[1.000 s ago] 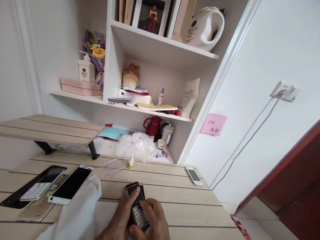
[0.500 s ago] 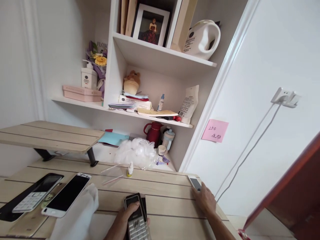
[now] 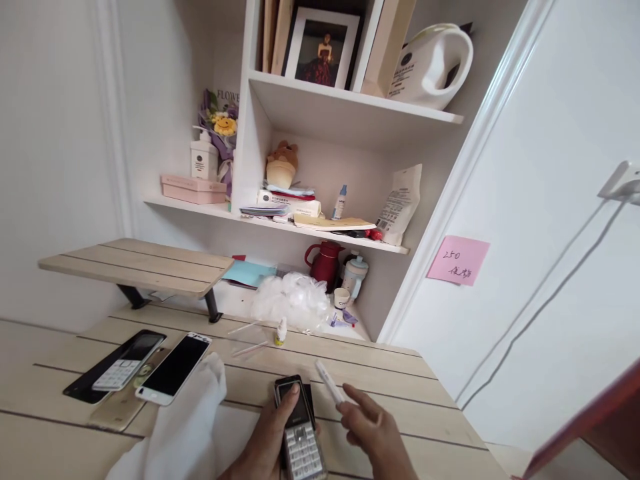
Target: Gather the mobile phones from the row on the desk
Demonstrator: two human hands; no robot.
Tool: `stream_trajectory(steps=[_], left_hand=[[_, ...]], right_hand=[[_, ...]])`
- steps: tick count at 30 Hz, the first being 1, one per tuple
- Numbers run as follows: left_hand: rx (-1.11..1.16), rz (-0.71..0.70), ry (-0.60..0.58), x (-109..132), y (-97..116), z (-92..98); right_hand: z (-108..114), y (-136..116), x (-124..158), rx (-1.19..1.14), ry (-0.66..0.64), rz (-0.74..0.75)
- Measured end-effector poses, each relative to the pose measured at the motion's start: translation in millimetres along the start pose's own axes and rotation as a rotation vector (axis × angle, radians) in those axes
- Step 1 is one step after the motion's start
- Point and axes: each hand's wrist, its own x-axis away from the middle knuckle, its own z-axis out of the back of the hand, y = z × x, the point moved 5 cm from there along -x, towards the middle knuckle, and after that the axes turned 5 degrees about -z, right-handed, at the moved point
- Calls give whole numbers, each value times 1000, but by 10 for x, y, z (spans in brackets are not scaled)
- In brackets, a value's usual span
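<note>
My left hand (image 3: 267,427) grips a black keypad phone (image 3: 303,440) with pale keys, its thumb resting on the screen. Behind that phone the edge of another dark, flat thing shows; its kind is hidden. Just to the right, my right hand (image 3: 373,427) holds a slim white phone (image 3: 327,381) between thumb and fingers, turned edge-on. On the left of the table lie a white touchscreen phone (image 3: 175,367), a white keypad phone (image 3: 120,373), a black phone (image 3: 80,387) beneath it and a gold phone (image 3: 117,412). A white cloth (image 3: 187,420) is beside my left hand.
A small dropper bottle (image 3: 281,331) and a clear plastic bag (image 3: 247,339) lie farther back. The raised wooden stand (image 3: 135,262) is at the left. Behind the table, crumpled plastic (image 3: 290,303), a red jug (image 3: 325,265) and a small cup (image 3: 341,297) stand below the shelves.
My right hand has lifted the white phone from the table's right edge and brought it left, beside my left hand. The view has shifted left.
</note>
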Motion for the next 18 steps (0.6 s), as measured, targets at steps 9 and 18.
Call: stream_trajectory(steps=[9,18], left_hand=[[-30,-288,-70,506,464,-171],[-313,-292,211,1282,1280,600]], right_hand=[[-719,-283,713,343,145,433],[-1954,-795,1260,45,-79,418]])
